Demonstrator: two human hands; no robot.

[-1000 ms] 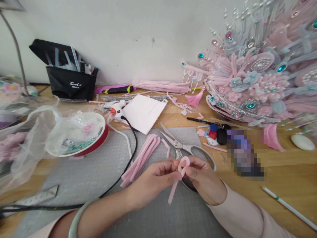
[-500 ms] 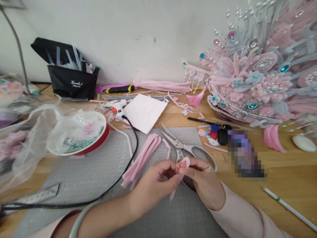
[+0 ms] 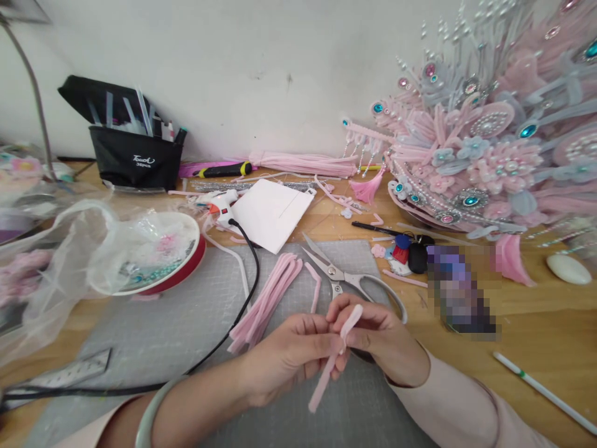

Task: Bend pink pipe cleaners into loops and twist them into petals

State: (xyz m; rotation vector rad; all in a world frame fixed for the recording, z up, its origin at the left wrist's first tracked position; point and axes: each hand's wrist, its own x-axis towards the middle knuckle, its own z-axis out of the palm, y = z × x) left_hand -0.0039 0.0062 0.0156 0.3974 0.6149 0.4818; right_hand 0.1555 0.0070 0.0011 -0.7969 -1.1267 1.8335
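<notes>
Between both hands, above the grey cutting mat (image 3: 186,323), is a pink fuzzy stem (image 3: 321,387) with a folded upper end. My left hand (image 3: 293,348) pinches it near its middle, and the straight tail hangs down toward me. My right hand (image 3: 382,336) grips it just below the fold, its fingertips close to the left ones. Silver scissors (image 3: 345,277) lie partly hidden behind my right hand, blades pointing away. Left of them rests a bundle of pink stems (image 3: 270,295), with a short bent pink piece (image 3: 316,286) beside it.
A white glue gun (image 3: 222,205) trails a black cord over the mat. Around are a red-rimmed bowl (image 3: 196,261), a black pouch (image 3: 135,158), white card (image 3: 275,214), keys (image 3: 417,255), a blurred-out object (image 3: 459,289), a white stick (image 3: 545,392) and a large beaded pink headpiece (image 3: 466,149).
The pink stem has turned, so its folded end and long straight tail now show. My left fingers have closed in on it, and my right fingers have shifted slightly.
</notes>
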